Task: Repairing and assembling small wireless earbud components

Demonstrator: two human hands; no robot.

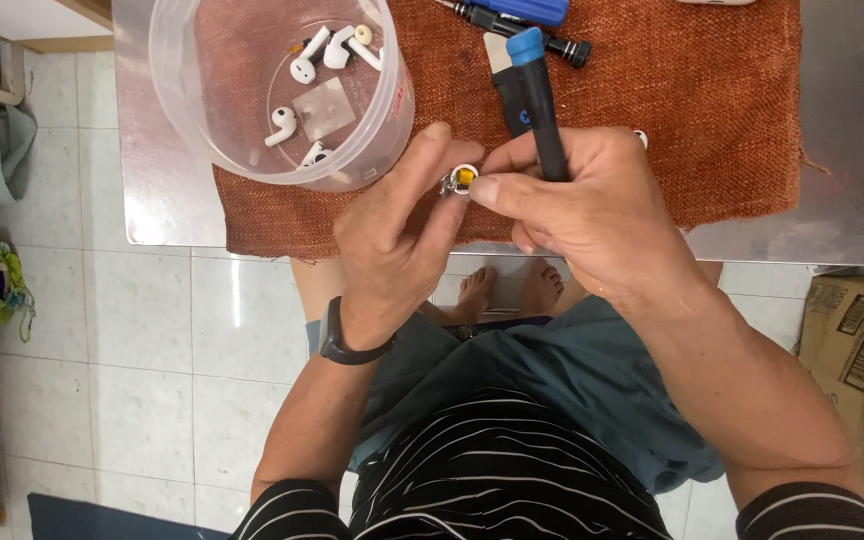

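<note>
Centre frame: left hand (397, 235) pinches a tiny white earbud (462, 179), yellow inside; right hand (592, 205) grips a black, blue-capped screwdriver (540, 100).

Left hand (392, 235) and right hand (592, 205), fingertips pinched together.

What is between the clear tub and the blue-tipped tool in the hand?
Bare rust-red cloth lies between the clear tub and the blue-tipped tool in the right hand, in the head view.
</note>
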